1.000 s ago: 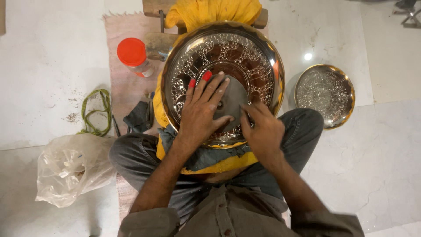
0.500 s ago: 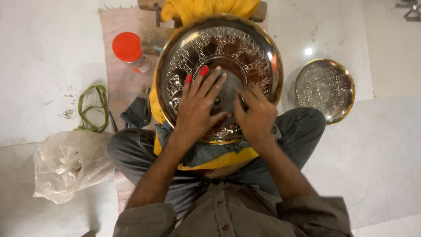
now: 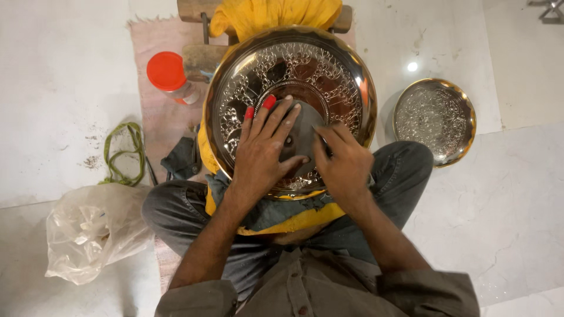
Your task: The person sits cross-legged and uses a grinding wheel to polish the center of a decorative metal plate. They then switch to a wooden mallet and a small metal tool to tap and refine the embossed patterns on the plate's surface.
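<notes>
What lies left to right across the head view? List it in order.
Clear plastic bag → green cord → red-lidded jar → left hand on the large engraved metal plate → right hand → smaller engraved plate on the floor.

A: You have bright, even overhead light; a lamp's glare spot (image 3: 412,67) sits on the pale floor (image 3: 517,194).

B: Your big engraved plate (image 3: 329,64) gleams with reflections. Sharp focus, soft shadows, slight edge stretching.
</notes>
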### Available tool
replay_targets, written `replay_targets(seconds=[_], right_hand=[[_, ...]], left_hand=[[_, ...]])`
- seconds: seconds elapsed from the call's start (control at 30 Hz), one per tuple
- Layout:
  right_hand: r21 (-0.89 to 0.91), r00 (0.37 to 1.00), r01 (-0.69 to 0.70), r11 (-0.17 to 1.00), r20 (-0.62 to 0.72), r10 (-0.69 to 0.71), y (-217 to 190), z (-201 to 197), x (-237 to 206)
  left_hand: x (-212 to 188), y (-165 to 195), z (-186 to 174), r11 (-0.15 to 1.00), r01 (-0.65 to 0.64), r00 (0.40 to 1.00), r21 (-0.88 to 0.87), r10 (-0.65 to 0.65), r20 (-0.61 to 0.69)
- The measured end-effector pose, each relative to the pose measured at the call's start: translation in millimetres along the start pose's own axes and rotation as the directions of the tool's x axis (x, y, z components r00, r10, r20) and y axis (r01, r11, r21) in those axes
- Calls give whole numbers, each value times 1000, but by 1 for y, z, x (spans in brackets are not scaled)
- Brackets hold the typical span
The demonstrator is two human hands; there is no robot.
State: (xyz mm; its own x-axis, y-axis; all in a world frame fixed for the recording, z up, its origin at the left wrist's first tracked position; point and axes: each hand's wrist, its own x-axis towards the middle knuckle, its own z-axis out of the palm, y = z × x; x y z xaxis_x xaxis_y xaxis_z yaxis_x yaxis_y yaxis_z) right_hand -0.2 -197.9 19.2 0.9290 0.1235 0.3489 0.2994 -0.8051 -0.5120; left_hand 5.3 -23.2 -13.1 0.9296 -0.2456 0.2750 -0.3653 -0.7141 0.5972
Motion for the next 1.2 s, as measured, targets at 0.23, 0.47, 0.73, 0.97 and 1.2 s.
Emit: replay_targets(seconds=[0.23,0.47,0.73,0.97,1.2], right_hand=[[-2,995,74,997,-59,-74,15,7,-6],[-74,998,69,995,-5,-70,18,4,-6],[-37,998,62,997,-2,-62,16,7,-4],[-46,997,72,996,-12,-73,13,5,-3],[-51,999,54,997,3,-54,16,6,-8]], left_hand=[[0,-1,2,1000,10,1000,17,-10,21],[2,-1,0,1000,-18,1000,18,19,-11],[1,-1,1,1000,0,1000,2,0,23],[-1,0,0,999,20,999,38,-22,50],[1,0,0,1000,9,1000,-10,-8,15]])
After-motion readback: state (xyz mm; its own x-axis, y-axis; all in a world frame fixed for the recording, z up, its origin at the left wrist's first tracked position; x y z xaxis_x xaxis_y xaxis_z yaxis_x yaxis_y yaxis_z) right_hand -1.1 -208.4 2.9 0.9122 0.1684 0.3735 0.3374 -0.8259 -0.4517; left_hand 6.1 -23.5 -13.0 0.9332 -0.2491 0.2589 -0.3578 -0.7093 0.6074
